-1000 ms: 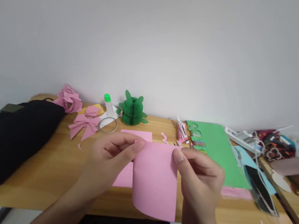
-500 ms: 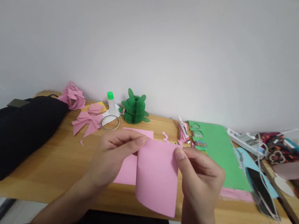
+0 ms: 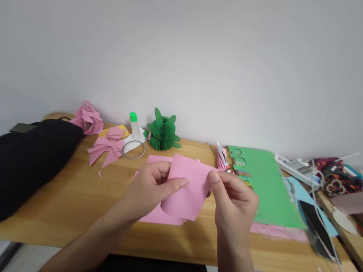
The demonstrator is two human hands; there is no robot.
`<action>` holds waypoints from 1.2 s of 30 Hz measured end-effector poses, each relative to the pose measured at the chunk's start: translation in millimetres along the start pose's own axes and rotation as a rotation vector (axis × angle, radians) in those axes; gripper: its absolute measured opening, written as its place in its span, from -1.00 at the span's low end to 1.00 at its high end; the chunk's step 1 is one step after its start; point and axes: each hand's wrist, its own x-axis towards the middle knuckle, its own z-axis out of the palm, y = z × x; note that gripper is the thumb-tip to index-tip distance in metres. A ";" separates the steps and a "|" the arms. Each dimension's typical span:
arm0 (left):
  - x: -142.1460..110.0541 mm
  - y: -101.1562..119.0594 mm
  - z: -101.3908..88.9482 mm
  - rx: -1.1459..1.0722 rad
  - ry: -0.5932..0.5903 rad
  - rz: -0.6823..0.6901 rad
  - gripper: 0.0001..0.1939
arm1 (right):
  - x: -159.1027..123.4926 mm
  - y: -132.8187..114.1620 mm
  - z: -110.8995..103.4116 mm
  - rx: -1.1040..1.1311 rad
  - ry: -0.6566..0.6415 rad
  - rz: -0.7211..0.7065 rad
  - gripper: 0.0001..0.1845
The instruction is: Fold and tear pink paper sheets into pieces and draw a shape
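Observation:
Between my two hands is a folded sheet of pink paper (image 3: 188, 192), raised above the desk with its left side curved. My left hand (image 3: 151, 187) grips the paper's left side, thumb flat on the front face. At the upper right corner, my right hand (image 3: 231, 199) pinches the paper between thumb and fingers. Below it, more pink sheets (image 3: 160, 218) lie on the desk, partly covered by my left hand and the held paper.
A black bag (image 3: 25, 169) fills the left. Toward the wall are a pink paper bow (image 3: 107, 146), a roll of tape (image 3: 133, 149), a glue stick (image 3: 134, 125), a green paper figure (image 3: 163, 133) and a glue tube (image 3: 223, 156). Green sheets (image 3: 270, 191) and a phone (image 3: 316, 227) lie right.
The held paper has tilted and moved up slightly, and its lower edge is higher. My left hand has slid down its side, with the thumb now across the front. My right hand has shifted left.

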 end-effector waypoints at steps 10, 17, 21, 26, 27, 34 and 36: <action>31.3 -5.1 -22.7 0.484 -0.566 -0.035 -0.61 | -25.7 23.9 -40.5 0.088 -0.490 0.430 -0.67; 24.4 -79.1 6.5 0.718 -0.704 -0.109 -0.81 | -133.3 63.1 -57.7 0.235 -0.175 0.952 -0.52; -9.2 -89.3 27.1 0.854 -0.529 -0.003 -0.75 | -166.6 68.0 -65.7 0.257 -0.003 1.024 -0.51; -39.9 -112.5 40.9 1.212 -0.541 0.764 -0.72 | -179.1 77.3 -67.8 0.286 0.176 1.014 -0.50; -43.8 -121.6 41.3 1.247 -0.566 0.906 -0.71 | -180.5 79.5 -67.4 0.294 0.188 1.011 -0.50; -52.9 -157.4 33.1 1.505 -0.625 1.017 -0.49 | -189.0 85.3 -68.6 0.310 0.234 1.021 -0.51; -52.4 -155.8 31.5 1.541 -0.615 0.978 -0.47 | -190.9 85.3 -70.0 0.304 0.244 1.021 -0.51</action>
